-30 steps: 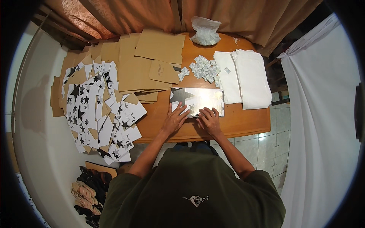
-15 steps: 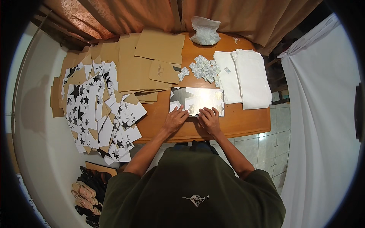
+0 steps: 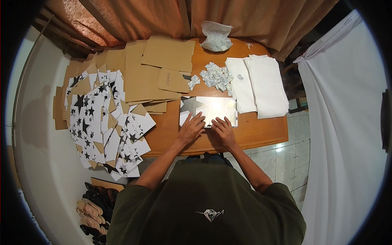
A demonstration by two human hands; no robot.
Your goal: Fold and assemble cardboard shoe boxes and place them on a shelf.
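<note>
A flat white box with large grey stars [image 3: 190, 105] lies near the front edge of the wooden table, its lid down and glossy with glare. My left hand [image 3: 192, 128] rests on the lid's near left part, fingers stretched over the surface. At the near right part, my right hand [image 3: 223, 130] lies with its fingertips on the lid by the front edge. Between the two hands a small dark notch shows in the box's front edge. Neither hand grips anything.
Flat brown cardboard blanks [image 3: 167, 55] and star-printed blanks [image 3: 87, 118] cover the table's left side. Beyond the box lie small sachets [image 3: 216, 75] and a clear plastic bag [image 3: 216, 36]. White sheets [image 3: 267, 87] are stacked at right; shoes [image 3: 92, 208] stand on the floor.
My left hand has slid a little to the right and farther onto the lid. My right hand stays at the front edge, having shifted slightly. The whole view has moved a little.
</note>
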